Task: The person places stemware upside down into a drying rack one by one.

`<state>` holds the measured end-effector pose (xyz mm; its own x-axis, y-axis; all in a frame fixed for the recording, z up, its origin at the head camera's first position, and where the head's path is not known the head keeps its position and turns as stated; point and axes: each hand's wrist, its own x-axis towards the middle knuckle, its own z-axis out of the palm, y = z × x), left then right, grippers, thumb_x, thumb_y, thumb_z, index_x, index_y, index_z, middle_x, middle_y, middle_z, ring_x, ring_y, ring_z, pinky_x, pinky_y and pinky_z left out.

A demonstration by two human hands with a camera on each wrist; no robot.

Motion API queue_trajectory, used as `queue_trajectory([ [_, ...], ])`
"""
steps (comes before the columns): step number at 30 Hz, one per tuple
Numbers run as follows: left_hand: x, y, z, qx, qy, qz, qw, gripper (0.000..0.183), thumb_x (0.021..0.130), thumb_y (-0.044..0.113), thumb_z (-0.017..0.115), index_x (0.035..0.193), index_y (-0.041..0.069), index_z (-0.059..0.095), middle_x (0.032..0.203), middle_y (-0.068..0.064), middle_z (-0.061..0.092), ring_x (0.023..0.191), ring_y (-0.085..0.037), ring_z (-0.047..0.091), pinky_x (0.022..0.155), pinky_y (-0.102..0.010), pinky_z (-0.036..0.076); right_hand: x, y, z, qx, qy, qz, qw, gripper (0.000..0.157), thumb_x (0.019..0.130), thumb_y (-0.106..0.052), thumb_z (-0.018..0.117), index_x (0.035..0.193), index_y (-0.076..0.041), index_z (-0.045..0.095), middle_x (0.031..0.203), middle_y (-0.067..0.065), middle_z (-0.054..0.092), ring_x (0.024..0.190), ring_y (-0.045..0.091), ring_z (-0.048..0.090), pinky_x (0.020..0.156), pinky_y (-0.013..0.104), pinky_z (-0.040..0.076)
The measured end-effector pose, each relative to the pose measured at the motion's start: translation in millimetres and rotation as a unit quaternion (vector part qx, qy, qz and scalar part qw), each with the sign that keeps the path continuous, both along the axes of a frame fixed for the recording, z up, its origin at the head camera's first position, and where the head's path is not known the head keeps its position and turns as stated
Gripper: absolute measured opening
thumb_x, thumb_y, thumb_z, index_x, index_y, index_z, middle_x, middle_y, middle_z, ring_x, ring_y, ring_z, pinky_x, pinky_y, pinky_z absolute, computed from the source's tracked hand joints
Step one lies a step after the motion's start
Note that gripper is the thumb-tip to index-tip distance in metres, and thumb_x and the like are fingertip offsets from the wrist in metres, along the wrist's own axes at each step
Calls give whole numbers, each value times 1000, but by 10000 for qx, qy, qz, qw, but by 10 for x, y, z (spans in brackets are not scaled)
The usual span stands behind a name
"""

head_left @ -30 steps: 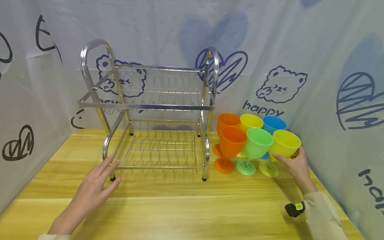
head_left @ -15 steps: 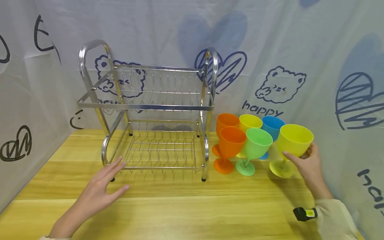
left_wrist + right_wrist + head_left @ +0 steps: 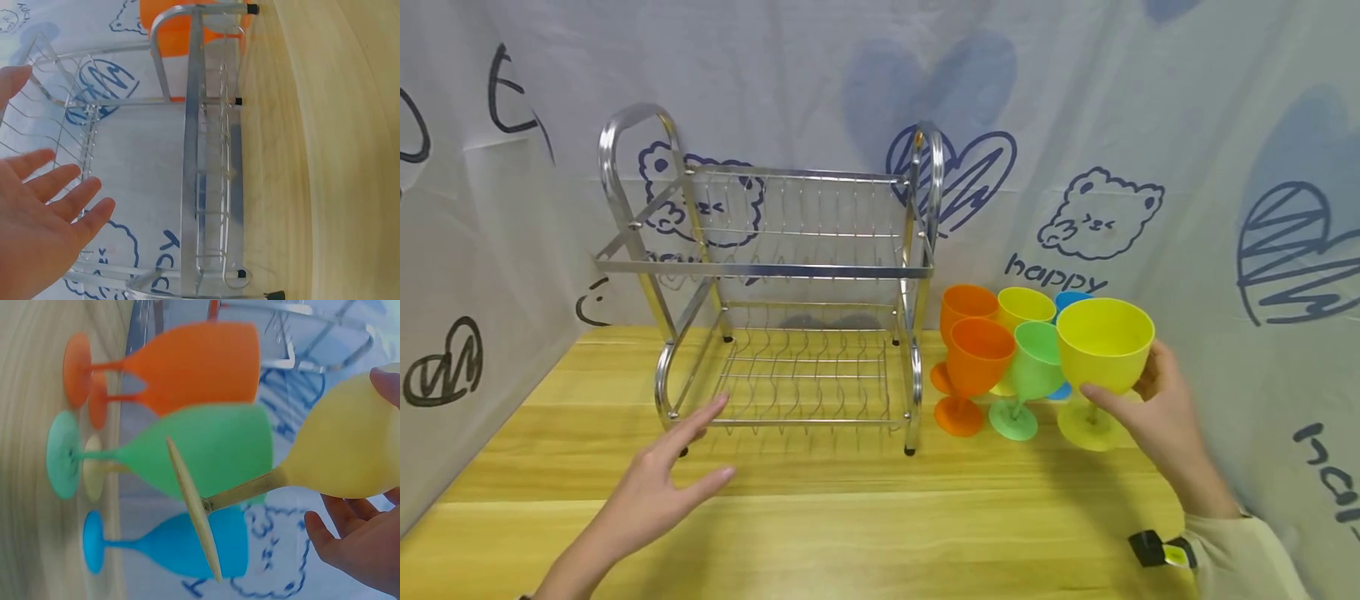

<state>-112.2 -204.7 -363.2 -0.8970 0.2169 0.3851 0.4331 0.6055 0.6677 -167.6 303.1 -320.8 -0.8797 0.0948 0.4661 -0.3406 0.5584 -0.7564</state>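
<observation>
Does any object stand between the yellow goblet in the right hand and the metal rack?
Yes. On the table, the green goblet and, nearer the rack, the front orange goblet stand in between. The held yellow goblet is lifted off the table.

My goblet (image 3: pixel 1105 354), right of frame: yellow. Near it: green goblet (image 3: pixel 1035 360), orange goblets (image 3: pixel 977 362), second yellow goblet (image 3: pixel 1022 310), blue goblet (image 3: pixel 1066 301). Rack (image 3: pixel 782 270), left of centre: silver. Table (image 3: pixel 850 542), bottom: yellow wood grain. Curtain (image 3: pixel 760 67), top: whitish, blue hearts (image 3: pixel 928 87), dark-outlined bears (image 3: pixel 1101 215).

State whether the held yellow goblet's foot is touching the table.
Apart. The right wrist view shows the yellow goblet's foot clear of the table, the green goblet and blue goblet visible in the gap.
</observation>
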Motion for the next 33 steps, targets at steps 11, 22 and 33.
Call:
queue_trajectory([
  [11, 49, 136, -2, 107, 53, -84, 9999, 79, 83, 19, 77, 150, 16, 36, 149, -16, 38, 118, -47, 49, 88, -72, 38, 149, -409, 111, 898, 49, 733, 9933, 90, 74, -8, 84, 148, -8, 34, 134, 12, 49, 110, 16, 48, 95, 34, 43],
  [22, 27, 348, 34, 191, -52, -316, 9993, 86, 82, 24, 79, 153, 25, 30, 156, -9, 27, 125, -43, 45, 95, -66, 39, 164, -828, 43, 1586, 35, 1360, 9779, 95, 66, -15, 91, 145, -7, 39, 132, 13, 51, 113, 30, 49, 89, 56, 48],
  [33, -41, 634, 43, 267, -117, -690, 9972, 89, 80, 33, 79, 153, 20, 30, 156, -10, 27, 133, -44, 35, 97, -66, 37, 183, -1209, -137, 2190, -31, 1916, 9567, 96, 64, -17, 91, 146, -10, 40, 131, 11, 50, 108, 27, 53, 88, 50, 51],
])
